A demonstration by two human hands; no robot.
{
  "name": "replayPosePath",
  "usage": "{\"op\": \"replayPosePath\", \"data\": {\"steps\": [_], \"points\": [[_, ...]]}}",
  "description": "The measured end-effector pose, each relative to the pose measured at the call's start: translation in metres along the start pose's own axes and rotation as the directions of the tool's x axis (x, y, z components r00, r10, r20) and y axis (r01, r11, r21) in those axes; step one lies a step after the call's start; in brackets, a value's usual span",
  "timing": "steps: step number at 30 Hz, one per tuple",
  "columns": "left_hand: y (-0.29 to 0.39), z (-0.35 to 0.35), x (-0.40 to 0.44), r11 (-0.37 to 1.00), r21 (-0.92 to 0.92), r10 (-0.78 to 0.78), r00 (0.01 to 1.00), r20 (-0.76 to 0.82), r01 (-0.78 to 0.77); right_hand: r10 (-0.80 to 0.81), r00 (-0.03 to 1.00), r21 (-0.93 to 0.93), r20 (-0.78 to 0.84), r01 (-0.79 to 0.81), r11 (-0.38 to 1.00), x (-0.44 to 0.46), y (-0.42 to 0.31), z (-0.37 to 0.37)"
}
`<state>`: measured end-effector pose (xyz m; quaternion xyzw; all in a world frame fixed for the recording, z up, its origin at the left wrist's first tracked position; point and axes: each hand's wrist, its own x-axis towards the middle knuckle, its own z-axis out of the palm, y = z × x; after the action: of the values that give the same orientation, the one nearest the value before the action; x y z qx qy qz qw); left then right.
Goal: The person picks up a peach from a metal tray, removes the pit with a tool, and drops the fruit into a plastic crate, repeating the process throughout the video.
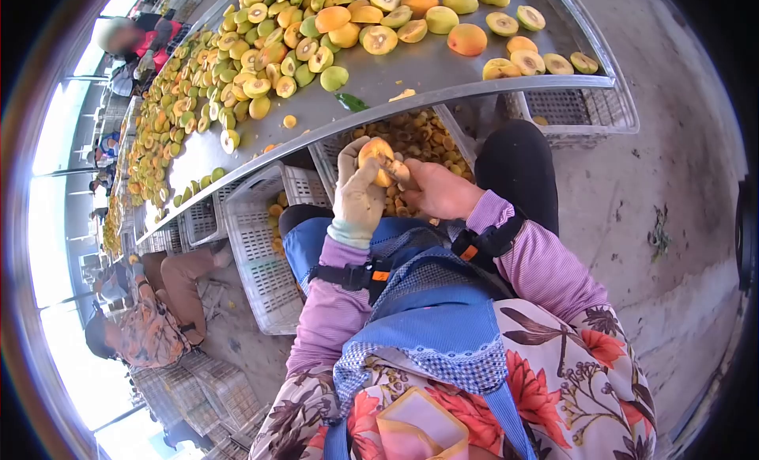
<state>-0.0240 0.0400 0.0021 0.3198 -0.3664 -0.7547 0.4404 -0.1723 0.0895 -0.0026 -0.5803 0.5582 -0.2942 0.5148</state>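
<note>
My left hand, in a pale glove, holds an orange-yellow fruit piece just below the edge of the metal table. The bare right hand is closed at the fruit's right side, its fingers around something small and brownish that I cannot make out. Beneath both hands, a crate holds many small cut fruit pieces. Above them, halved and whole yellow, green and orange fruits lie on the metal table.
White plastic crates stand under the table at the left, and another crate is at the right. A seated person is at the lower left; another person stands at the upper left. A green leaf lies near the table edge.
</note>
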Motion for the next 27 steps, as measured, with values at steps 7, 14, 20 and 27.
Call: {"op": "replayPosePath", "data": {"steps": [7,14,20,27], "points": [[-0.007,-0.019,0.000,0.994,-0.078,-0.084,0.995,-0.047,0.081,0.073,0.994,0.057,0.083,-0.077,0.995,-0.004,-0.007,0.002],[-0.015,-0.025,-0.003,0.991,0.011,-0.132,0.975,-0.179,0.136,-0.048,0.990,-0.077,0.129,0.059,0.995,-0.002,-0.004,0.005],[-0.032,-0.016,0.010,0.990,-0.132,-0.084,0.931,-0.355,0.039,0.008,0.998,0.049,0.064,-0.011,0.999,-0.002,-0.002,0.011],[-0.025,0.000,0.000,0.992,0.122,0.081,0.889,-0.450,-0.028,-0.004,0.994,-0.164,0.108,0.022,0.986,0.004,0.011,0.019]]}}
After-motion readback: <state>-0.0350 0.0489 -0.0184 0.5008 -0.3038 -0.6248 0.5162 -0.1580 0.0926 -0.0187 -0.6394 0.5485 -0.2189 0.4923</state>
